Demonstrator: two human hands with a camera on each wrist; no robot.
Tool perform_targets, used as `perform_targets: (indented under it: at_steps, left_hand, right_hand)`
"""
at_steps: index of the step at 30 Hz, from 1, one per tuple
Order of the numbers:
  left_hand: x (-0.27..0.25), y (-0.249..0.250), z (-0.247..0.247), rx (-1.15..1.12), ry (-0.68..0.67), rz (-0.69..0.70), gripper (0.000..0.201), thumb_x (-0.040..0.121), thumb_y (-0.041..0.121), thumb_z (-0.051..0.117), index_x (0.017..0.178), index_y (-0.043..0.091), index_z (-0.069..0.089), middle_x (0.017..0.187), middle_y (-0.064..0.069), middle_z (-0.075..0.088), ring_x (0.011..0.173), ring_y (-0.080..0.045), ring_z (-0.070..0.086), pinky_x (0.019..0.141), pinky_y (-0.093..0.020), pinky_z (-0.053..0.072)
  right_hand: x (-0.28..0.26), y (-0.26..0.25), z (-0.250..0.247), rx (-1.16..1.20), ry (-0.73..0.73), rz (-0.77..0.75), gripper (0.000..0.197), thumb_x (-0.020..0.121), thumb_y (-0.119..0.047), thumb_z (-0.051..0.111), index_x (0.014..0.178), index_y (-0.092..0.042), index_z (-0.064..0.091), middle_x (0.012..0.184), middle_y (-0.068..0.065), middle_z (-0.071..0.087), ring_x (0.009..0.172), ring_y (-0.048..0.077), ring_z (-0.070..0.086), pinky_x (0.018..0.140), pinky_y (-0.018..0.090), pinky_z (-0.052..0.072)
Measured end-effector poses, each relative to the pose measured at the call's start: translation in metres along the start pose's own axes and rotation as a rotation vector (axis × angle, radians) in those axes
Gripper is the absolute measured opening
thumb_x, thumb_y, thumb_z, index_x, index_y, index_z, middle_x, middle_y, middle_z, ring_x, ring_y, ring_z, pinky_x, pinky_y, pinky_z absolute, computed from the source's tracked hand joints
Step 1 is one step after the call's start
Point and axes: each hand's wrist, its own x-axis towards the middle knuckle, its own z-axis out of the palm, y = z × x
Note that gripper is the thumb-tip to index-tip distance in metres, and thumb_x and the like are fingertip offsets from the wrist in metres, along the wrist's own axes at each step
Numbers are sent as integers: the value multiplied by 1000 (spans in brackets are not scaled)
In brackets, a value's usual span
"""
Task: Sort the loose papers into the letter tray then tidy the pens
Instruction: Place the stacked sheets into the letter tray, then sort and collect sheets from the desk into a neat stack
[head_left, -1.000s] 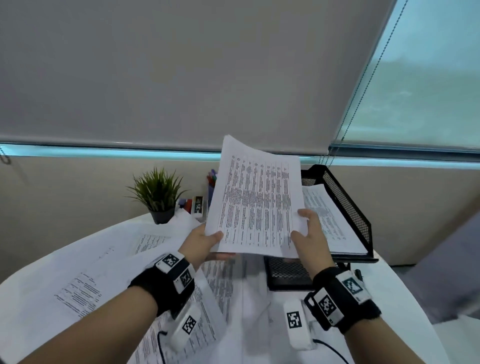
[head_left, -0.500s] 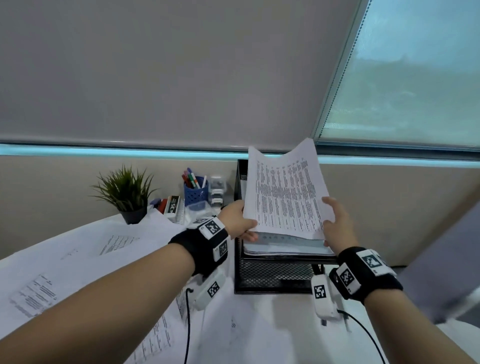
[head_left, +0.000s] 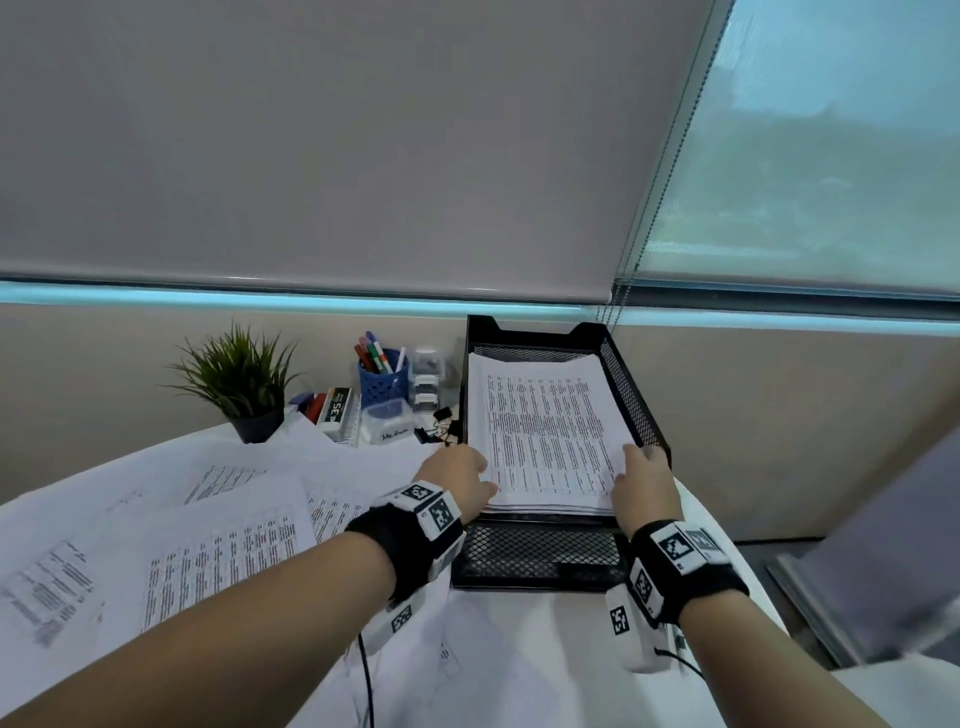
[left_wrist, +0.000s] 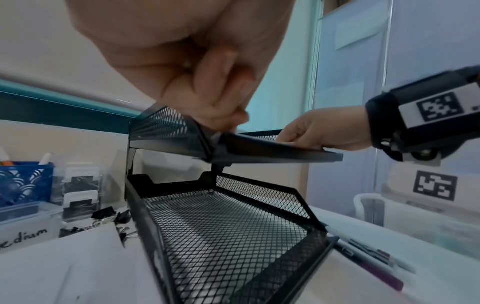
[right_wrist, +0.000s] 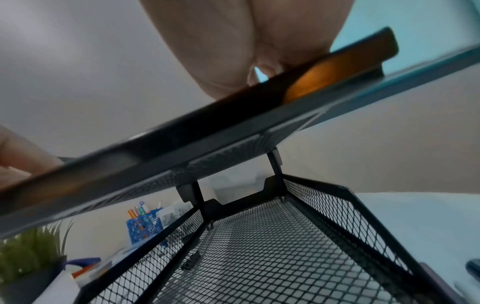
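A stack of printed papers (head_left: 545, 431) lies in the upper tier of the black mesh letter tray (head_left: 636, 410). My left hand (head_left: 467, 478) pinches the stack's front left corner, fingers curled at the tray corner (left_wrist: 221, 115). My right hand (head_left: 641, 478) holds the front right corner, thumb on top. The lower tier (left_wrist: 228, 226) holds nothing. Several loose printed sheets (head_left: 223, 561) are spread over the white table to the left. A blue pen cup (head_left: 382, 382) with coloured pens stands behind them. A few pens (left_wrist: 371, 259) lie on the table right of the tray.
A small potted plant (head_left: 244, 384) stands at the back left. Beside the cup are a clear box marked "Medium" (head_left: 387, 423), stacked clip boxes (head_left: 428, 379) and loose binder clips (head_left: 441, 421). The round table's edge (head_left: 727, 551) curves close behind the tray's right side.
The stack went from upright in the air down and forward, and now lies flat in the upper tier. Both hands stayed at its lower corners.
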Motion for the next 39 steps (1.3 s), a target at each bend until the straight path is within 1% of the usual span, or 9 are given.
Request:
perform_targets:
  at_steps: [2, 4, 6, 11, 14, 19, 27, 33, 39]
  left_hand:
    - [-3, -5, 0, 20, -22, 1, 12, 86, 30, 57, 75, 31, 52, 95, 0, 51, 94, -16, 55, 82, -24, 41]
    - [-6, -11, 0, -2, -42, 10, 11, 85, 31, 59, 94, 30, 65, 106, 0, 61, 101, -16, 58, 87, -23, 42]
    - [-12, -12, -2, -20, -5, 28, 34, 85, 36, 60, 117, 25, 64, 122, 4, 62, 113, -16, 57, 93, -24, 43]
    - [-40, -30, -8, -305, 250, 62, 13, 88, 33, 57, 90, 26, 68, 85, 7, 65, 83, -12, 59, 78, -25, 47]
    - [-53, -63, -10, -389, 324, 7, 17, 87, 27, 60, 103, 20, 63, 96, 3, 62, 92, -11, 55, 84, -24, 43]
    - [-63, -140, -19, -275, 179, -168, 28, 86, 29, 63, 111, 18, 61, 118, -3, 56, 109, -18, 54, 88, -26, 41]
    - [-90, -244, -31, -127, 30, -439, 36, 78, 33, 66, 112, 21, 61, 117, -6, 59, 88, -22, 64, 72, -26, 52]
    - [-117, -298, -27, 41, -11, -555, 64, 76, 52, 61, 133, 30, 44, 145, -9, 35, 130, -29, 39, 107, -42, 38]
    - [-129, -318, -19, 101, -106, -457, 61, 86, 50, 51, 141, 40, 29, 156, -5, 14, 143, -26, 14, 116, -47, 19]
  right_hand:
    - [2, 0, 2, -21, -29, 33, 25, 89, 1, 43, 111, 6, 54, 124, 18, 45, 107, 33, 50, 79, 27, 38]
    - [3, 1, 4, -1, -25, 15, 22, 85, 7, 44, 102, 11, 58, 120, 20, 48, 108, 37, 52, 83, 34, 45]
    - [0, -2, 2, -27, -3, -14, 17, 82, 9, 47, 90, 12, 61, 116, 19, 52, 105, 37, 53, 82, 36, 46]
    - [-19, -26, -6, 90, 91, -133, 25, 89, -8, 55, 110, -1, 65, 128, 15, 53, 116, 31, 49, 97, 38, 42]
    - [-41, -52, -8, 243, 105, -191, 19, 90, -13, 56, 104, -7, 67, 118, 7, 58, 108, 23, 54, 95, 33, 43]
    - [-81, -107, 0, 404, -29, -244, 13, 92, -16, 54, 99, -14, 65, 106, -3, 55, 97, 13, 55, 82, 21, 39]
    - [-125, -167, 48, 370, -286, -334, 14, 92, -14, 54, 101, -12, 65, 98, -2, 59, 85, 12, 55, 73, 12, 42]
    - [-149, -175, 103, 271, -616, -248, 21, 92, -20, 56, 113, -18, 58, 106, -5, 53, 94, 10, 51, 81, 19, 40]
    - [-162, -175, 147, 295, -715, -34, 32, 90, -20, 58, 122, -15, 53, 113, -1, 55, 105, 12, 54, 83, 17, 39]
